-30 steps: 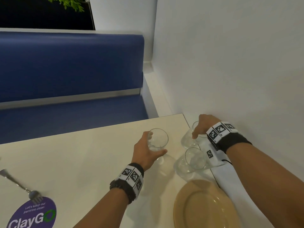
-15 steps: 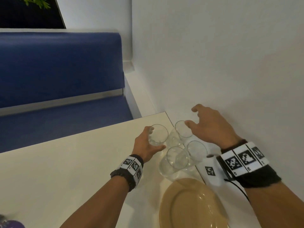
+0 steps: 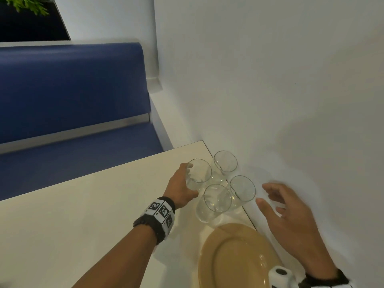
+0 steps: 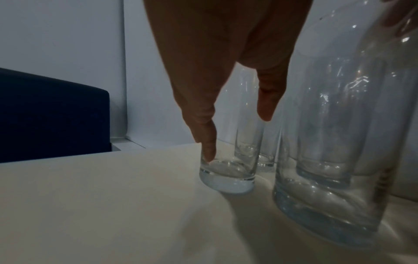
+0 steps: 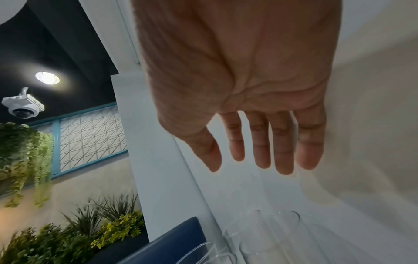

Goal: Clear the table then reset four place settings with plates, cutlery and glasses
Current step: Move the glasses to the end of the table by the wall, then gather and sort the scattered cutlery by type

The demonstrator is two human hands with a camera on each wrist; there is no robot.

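Several clear glasses stand clustered at the table's far right corner by the wall. My left hand grips the left glass, fingers and thumb curled round it; the left wrist view shows that glass with its base on the table. Beside it stand a back glass, a right glass and a near glass. My right hand hovers to the right of them with fingers spread and holds nothing, as the right wrist view shows of this hand. A tan plate lies near me.
The cream table meets a white wall on the right, close to the glasses. A blue bench runs behind the table's far edge. Plants stand beyond the bench.
My right hand let go of the back glass and drew back toward me, opening. My left hand has kept its grip on the left glass, now set close to the others.
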